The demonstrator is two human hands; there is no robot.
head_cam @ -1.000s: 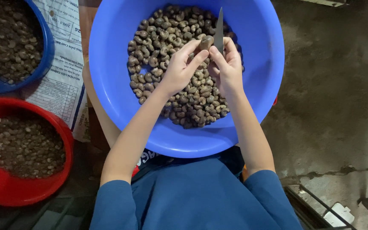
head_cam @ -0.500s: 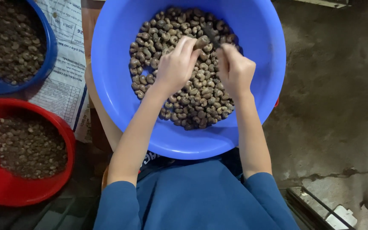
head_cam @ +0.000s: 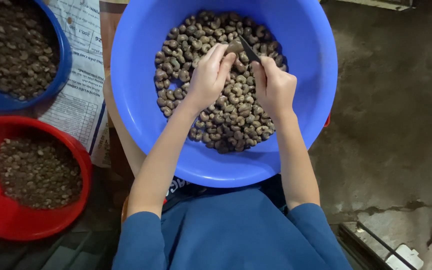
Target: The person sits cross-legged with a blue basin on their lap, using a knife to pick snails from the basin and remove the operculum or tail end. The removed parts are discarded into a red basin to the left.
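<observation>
Since half a second ago the dark blade has swung from lying low among the nuts to slanting up and left, its tip now at the single nut the left hand holds.

Left fingers [head_cam: 221,54] are pinched together on that nut [head_cam: 234,46], held just above the far part of the heap. Right fingers [head_cam: 262,75] are curled tight round the handle of the small knife [head_cam: 249,49], whose blade touches the nut beside the left fingertips. Outward, the left hand [head_cam: 207,80] and right hand [head_cam: 275,89] hover over the heap of brown nuts [head_cam: 226,115] in the big blue basin [head_cam: 136,100], which rests on the person's lap.

The risk, as I judge it, is the blade working so close to the pinching fingertips: a rounded shell could let the edge skid off and nick a finger, or the nut could pop loose and drop back among the rest.

Left of the basin sit a smaller blue bowl [head_cam: 63,60] and a red bowl [head_cam: 83,175], both holding dark pieces, on printed paper [head_cam: 83,100]
</observation>
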